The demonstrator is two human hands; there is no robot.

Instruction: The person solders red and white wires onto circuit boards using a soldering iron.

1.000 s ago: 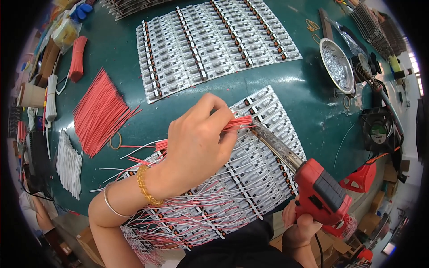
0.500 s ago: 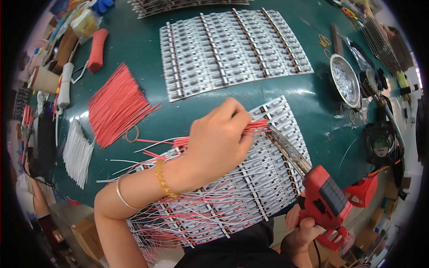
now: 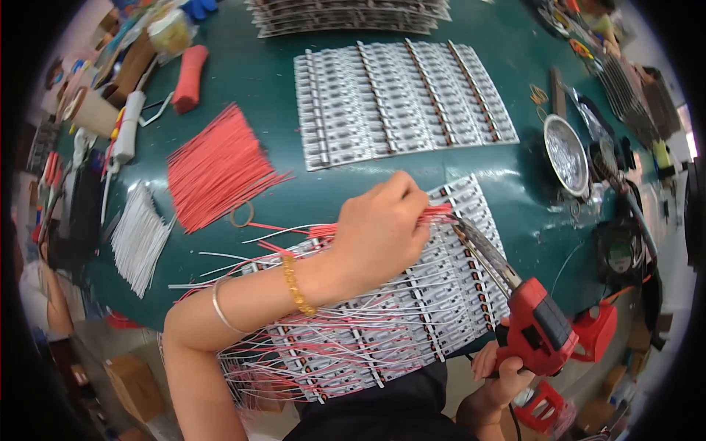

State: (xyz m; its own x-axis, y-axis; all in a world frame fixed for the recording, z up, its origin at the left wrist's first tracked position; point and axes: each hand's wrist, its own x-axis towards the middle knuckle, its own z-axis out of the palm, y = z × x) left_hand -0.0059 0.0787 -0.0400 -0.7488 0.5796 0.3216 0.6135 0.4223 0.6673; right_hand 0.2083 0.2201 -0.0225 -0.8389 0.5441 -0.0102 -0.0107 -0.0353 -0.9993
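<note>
My left hand (image 3: 379, 231) is closed around a bundle of thin red wires (image 3: 439, 212), whose ends stick out past the fingertips. Its wrist and forearm cross over a panel of small circuit boards (image 3: 471, 275). White and red wires fan out from that panel toward the left and the near edge. In my right hand (image 3: 504, 373) is a red and black soldering gun (image 3: 540, 323), its long, dark-stained barrel slanting up and left. The barrel's tip lies right by the red wire ends, over the panel's far part; whether it touches them I cannot tell.
A second board panel (image 3: 408, 103) lies farther back, before a stack of panels (image 3: 349, 18). Piles of red wires (image 3: 220, 173) and white wires (image 3: 140, 239) lie left, by a rubber band (image 3: 241, 214). On the right stand a metal bowl (image 3: 565, 154) and a small fan (image 3: 619, 250).
The whole view has shifted, so the table's things appear slightly farther right and lower. My left hand still holds the red wires, and the soldering gun stays close to their ends.
</note>
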